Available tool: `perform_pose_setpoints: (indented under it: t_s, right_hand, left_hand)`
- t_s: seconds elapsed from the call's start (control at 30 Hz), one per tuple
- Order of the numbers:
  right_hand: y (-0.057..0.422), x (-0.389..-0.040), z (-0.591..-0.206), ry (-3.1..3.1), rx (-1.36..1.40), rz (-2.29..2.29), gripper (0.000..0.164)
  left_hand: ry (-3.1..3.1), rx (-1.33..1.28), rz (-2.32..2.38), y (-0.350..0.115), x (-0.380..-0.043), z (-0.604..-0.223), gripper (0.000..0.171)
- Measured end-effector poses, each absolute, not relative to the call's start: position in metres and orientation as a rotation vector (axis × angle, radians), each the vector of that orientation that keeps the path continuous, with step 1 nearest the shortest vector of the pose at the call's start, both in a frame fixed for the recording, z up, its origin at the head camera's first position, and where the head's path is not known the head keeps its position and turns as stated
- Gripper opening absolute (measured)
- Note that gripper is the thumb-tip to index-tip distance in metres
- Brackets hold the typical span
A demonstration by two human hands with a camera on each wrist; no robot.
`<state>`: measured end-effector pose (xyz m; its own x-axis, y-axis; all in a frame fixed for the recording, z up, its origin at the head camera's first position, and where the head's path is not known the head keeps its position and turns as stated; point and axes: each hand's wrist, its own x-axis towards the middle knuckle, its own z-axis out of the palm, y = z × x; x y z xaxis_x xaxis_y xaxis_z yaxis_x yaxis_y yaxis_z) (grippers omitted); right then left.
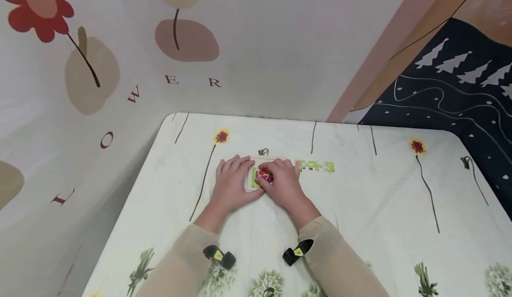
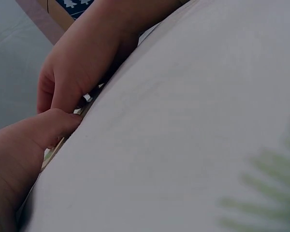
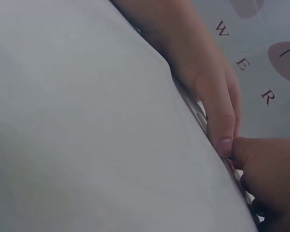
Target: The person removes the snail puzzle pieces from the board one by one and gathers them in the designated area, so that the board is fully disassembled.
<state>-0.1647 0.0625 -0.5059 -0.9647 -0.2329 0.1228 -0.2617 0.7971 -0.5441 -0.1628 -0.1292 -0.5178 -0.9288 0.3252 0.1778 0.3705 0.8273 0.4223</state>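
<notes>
- Head view: the right hand [image 1: 286, 181] is pinching a small red, patterned piece [image 1: 264, 175] between thumb and fingers, over a thin, pale, rectangular board [image 1: 262, 159].
- Head view: the left hand [image 1: 236, 183] is resting along the board's left side and near edge, its fingers released and extended.
- Head view, technique: the left hand is probably bracing the board; the piece is likely calling for level, gentle pressure, as tilting could catch an edge.
- Head view, room: flat green jigsaw pieces [image 1: 314, 166] are lying just beside the right hand; the white, flower-printed, cloth-covered tabletop [image 1: 384, 208] is extending well beyond them.
- Left wrist view: the left thumb is touching the board's edge.
- Right wrist view: the thumbs are almost meeting, leaving little room between; the hands are largely hiding the piece.
</notes>
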Motion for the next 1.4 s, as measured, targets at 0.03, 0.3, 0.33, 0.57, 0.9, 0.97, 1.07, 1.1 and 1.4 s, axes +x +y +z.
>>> perform_pose_setpoints:
  t_s: [0.03, 0.3, 0.33, 0.57, 0.9, 0.97, 1.07, 1.1, 1.4]
  right_hand:
    - [0.062, -0.165, -0.506, -2.932, 0.395, 0.911, 0.037]
    - [0.06, -0.164, -0.507, -2.904, 0.38, 0.985, 0.035]
    - [0.06, -0.163, -0.506, -2.89, 0.388, 0.991, 0.034]
    - [0.064, -0.163, -0.509, -2.769, 0.504, 0.991, 0.03]
    - [0.065, -0.161, -0.513, -2.638, 0.553, 1.049, 0.035]
    - [0.066, -0.16, -0.513, -2.644, 0.542, 1.024, 0.034]
    - [0.069, -0.159, -0.513, -2.639, 0.537, 1.006, 0.034]
    - [0.07, -0.158, -0.513, -2.635, 0.536, 1.006, 0.034]
    - [0.087, -0.149, -0.511, -2.566, 0.491, 0.994, 0.031]
  left_hand:
    - [-2.912, -0.552, -0.702, -0.13, -0.163, -0.518, 0.084]
    - [-2.93, -0.543, -0.722, -0.131, -0.162, -0.518, 0.084]
    - [-2.932, -0.546, -0.723, -0.131, -0.162, -0.517, 0.084]
    - [-2.957, -0.545, -0.693, -0.13, -0.164, -0.514, 0.085]
    - [-2.947, -0.558, -0.701, -0.13, -0.163, -0.512, 0.086]
    - [-2.952, -0.562, -0.711, -0.129, -0.162, -0.513, 0.086]
    - [-2.965, -0.55, -0.714, -0.13, -0.163, -0.514, 0.085]
    - [-2.97, -0.544, -0.71, -0.13, -0.163, -0.515, 0.085]
    - [-2.978, -0.553, -0.722, -0.131, -0.166, -0.516, 0.087]
